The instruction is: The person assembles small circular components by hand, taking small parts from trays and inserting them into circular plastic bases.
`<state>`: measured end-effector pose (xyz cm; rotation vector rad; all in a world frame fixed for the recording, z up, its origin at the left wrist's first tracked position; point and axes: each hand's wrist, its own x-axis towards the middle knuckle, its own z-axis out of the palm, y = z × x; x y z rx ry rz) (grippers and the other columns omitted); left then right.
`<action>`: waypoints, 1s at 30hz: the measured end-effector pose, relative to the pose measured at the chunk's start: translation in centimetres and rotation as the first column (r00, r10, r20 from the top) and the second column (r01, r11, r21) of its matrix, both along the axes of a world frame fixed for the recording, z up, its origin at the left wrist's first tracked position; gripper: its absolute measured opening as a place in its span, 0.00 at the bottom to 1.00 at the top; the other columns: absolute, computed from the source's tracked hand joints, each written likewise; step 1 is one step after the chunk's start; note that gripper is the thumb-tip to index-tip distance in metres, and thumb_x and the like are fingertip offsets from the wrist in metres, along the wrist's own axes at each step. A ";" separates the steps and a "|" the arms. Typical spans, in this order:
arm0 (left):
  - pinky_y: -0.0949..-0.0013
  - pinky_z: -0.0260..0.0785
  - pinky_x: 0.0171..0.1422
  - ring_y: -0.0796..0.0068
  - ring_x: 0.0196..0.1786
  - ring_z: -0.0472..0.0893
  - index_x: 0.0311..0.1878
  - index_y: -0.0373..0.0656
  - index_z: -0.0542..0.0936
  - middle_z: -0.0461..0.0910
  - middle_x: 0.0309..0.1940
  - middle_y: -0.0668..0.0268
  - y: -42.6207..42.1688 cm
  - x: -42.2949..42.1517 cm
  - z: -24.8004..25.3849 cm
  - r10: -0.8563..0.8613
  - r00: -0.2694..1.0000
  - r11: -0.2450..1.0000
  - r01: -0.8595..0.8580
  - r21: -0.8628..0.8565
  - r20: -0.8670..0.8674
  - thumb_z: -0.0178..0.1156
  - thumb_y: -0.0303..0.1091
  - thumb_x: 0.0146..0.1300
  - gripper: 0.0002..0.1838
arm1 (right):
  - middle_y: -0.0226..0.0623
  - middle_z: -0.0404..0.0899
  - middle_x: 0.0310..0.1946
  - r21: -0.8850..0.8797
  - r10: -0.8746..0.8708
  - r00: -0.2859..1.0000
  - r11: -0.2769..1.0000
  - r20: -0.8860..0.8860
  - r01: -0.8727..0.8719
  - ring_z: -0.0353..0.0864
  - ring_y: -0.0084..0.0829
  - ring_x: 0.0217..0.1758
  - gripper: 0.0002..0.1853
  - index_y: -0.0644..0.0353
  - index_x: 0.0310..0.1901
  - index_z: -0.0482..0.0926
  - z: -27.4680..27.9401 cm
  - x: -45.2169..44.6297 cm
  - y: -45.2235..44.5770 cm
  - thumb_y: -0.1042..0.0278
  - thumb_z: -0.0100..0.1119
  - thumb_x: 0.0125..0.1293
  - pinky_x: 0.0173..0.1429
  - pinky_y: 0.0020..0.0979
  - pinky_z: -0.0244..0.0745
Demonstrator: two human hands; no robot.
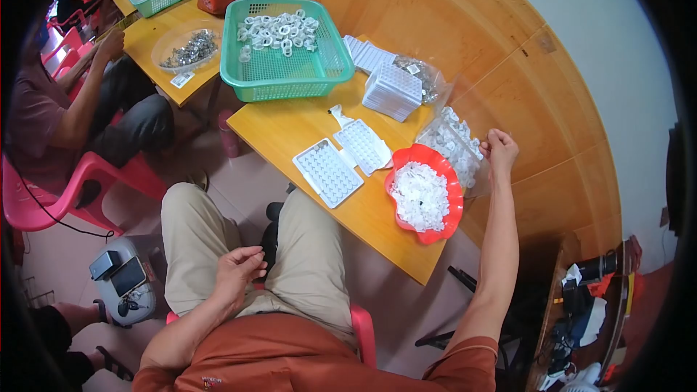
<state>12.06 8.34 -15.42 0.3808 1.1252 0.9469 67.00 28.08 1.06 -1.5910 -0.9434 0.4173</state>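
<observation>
Handily, parts crowd the right hand

The right hand (pixel 499 151) is pinched closed beside the bag (pixel 450 151); the left hand (pixel 241 272) curls over the lap (pixel 303 261), fingertips together (whether either grips anything, I cannot tell). Just nearer than the right hand sits the bowl (pixel 455 203), its raised rim presumably corralling the white pieces (pixel 420 194). Between the hands, the tray (pixel 328 173) lies flat on the surface (pixel 414 260), likely for easy reach.

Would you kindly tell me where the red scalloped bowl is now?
The red scalloped bowl is right of centre in the head view, on the yellow table, beside the clear plastic bag of white pieces near the right hand.
</observation>
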 end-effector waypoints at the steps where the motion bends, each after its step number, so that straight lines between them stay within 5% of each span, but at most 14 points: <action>1: 0.73 0.78 0.41 0.74 0.40 0.82 0.50 0.35 0.80 0.82 0.41 0.63 0.1 0.0 0.1 -0.005 1.000 1.000 0.005 -0.004 -0.004 0.63 0.25 0.66 0.11 | 0.31 0.80 0.32 0.004 0.006 1.000 1.000 0.008 -0.006 0.79 0.19 0.26 0.10 0.67 0.44 0.81 -0.2 -0.2 0.2 0.69 0.62 0.68 0.30 0.22 0.80; 8: 0.73 0.79 0.43 0.76 0.40 0.82 0.51 0.35 0.81 0.83 0.42 0.63 0.4 -0.3 -0.4 -0.030 1.000 1.000 0.030 -0.007 0.009 0.64 0.27 0.67 0.12 | 0.33 0.80 0.27 0.111 0.107 0.984 0.986 0.143 -0.123 0.78 0.20 0.23 0.10 0.70 0.45 0.80 -0.1 -4.3 2.6 0.72 0.60 0.68 0.28 0.22 0.78; 18: 0.71 0.78 0.43 0.75 0.40 0.81 0.49 0.34 0.81 0.83 0.41 0.62 0.7 -0.5 -0.1 -0.062 0.998 0.998 0.063 -0.021 0.026 0.63 0.27 0.67 0.10 | 0.31 0.82 0.25 -0.028 0.384 0.873 0.918 0.301 -0.395 0.78 0.19 0.23 0.10 0.70 0.43 0.83 -0.8 -16.0 7.4 0.71 0.62 0.66 0.29 0.22 0.73; 22: 0.72 0.78 0.43 0.74 0.41 0.81 0.49 0.33 0.82 0.82 0.43 0.60 1.2 -0.9 -0.3 -0.080 0.995 0.996 0.082 -0.025 0.051 0.63 0.25 0.67 0.09 | 0.35 0.85 0.28 -0.126 0.449 0.770 0.887 0.453 -0.444 0.80 0.20 0.25 0.09 0.67 0.40 0.85 -0.7 -22.4 11.9 0.71 0.63 0.63 0.32 0.24 0.75; 30: 0.74 0.77 0.46 0.79 0.40 0.81 0.51 0.33 0.82 0.83 0.38 0.63 1.8 -2.7 -0.7 -0.108 0.994 0.992 0.105 0.063 0.032 0.62 0.26 0.68 0.11 | 0.47 0.86 0.37 -0.459 0.673 0.357 0.719 0.648 -0.523 0.86 0.43 0.43 0.16 0.65 0.43 0.85 -5.4 -33.9 26.3 0.62 0.67 0.57 0.49 0.38 0.79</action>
